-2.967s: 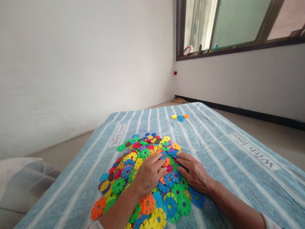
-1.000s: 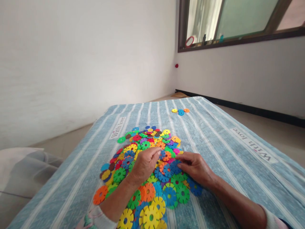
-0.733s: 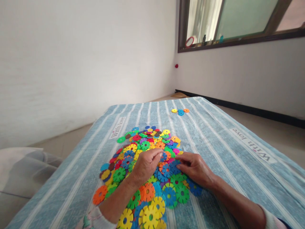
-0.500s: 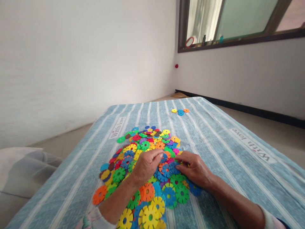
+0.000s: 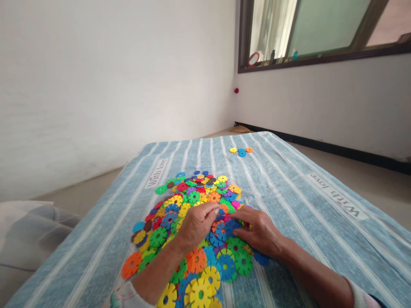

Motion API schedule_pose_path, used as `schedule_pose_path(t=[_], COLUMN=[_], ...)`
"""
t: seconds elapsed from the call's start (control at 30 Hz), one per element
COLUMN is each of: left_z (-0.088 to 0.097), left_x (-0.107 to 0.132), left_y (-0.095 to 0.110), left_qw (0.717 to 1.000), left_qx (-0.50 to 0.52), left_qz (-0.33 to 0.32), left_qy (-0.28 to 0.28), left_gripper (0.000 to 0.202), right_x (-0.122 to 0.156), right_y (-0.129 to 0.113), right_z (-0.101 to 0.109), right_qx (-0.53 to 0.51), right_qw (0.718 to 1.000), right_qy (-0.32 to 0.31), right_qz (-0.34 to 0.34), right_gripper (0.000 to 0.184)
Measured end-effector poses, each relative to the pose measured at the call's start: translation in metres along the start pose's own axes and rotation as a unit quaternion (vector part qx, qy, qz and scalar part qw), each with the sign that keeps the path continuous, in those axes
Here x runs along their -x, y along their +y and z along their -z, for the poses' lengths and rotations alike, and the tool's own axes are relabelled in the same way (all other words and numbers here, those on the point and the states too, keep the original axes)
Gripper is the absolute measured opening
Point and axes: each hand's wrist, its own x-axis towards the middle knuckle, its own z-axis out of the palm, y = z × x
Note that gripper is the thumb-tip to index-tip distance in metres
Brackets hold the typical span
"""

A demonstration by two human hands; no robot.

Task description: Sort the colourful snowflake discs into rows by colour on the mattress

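A heap of flower-shaped plastic discs with slotted edges, in many colours, covers the middle of the cloth. Over its centre is my left hand, closed, thumb and forefinger pressed together; what they pinch, if anything, is mostly hidden. A blue and orange patch shows right beside those fingertips. To the right, my right hand has thumb and forefinger apart, reaching at a dark blue disc on the heap's right side. Closer to me lie a green disc, an orange disc and a yellow disc.
A blue-and-white striped cloth covers the table. Near its far edge lie a yellow disc, a blue disc and an orange disc. White walls and a window stand beyond. Pale sheer fabric is at the left.
My right hand has shifted slightly left, its fingers coming further over the dark blue disc. My left hand stays nearly in place. The whole view has shifted a little.
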Motion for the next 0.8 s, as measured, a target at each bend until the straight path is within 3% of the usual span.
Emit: schedule_pose_path(t=[0.4,0.8], left_z=[-0.0015,-0.0025], left_x=[0.0003,0.0009], left_y=[-0.0005,-0.0026], left_qw=[1.0,1.0], left_qx=[-0.003,0.005], left_qz=[0.008,0.008], left_qy=[-0.002,-0.008], left_gripper=[0.02,0.021], right_x=[0.0001,-0.0008], right_y=[-0.0062,-0.0053], right_z=[-0.0044,-0.0019], right_qx=[-0.04,-0.108], right_qw=[0.997,0.991], right_qy=[0.012,-0.005], right_qz=[-0.06,-0.085], right_gripper=[0.033,0.02])
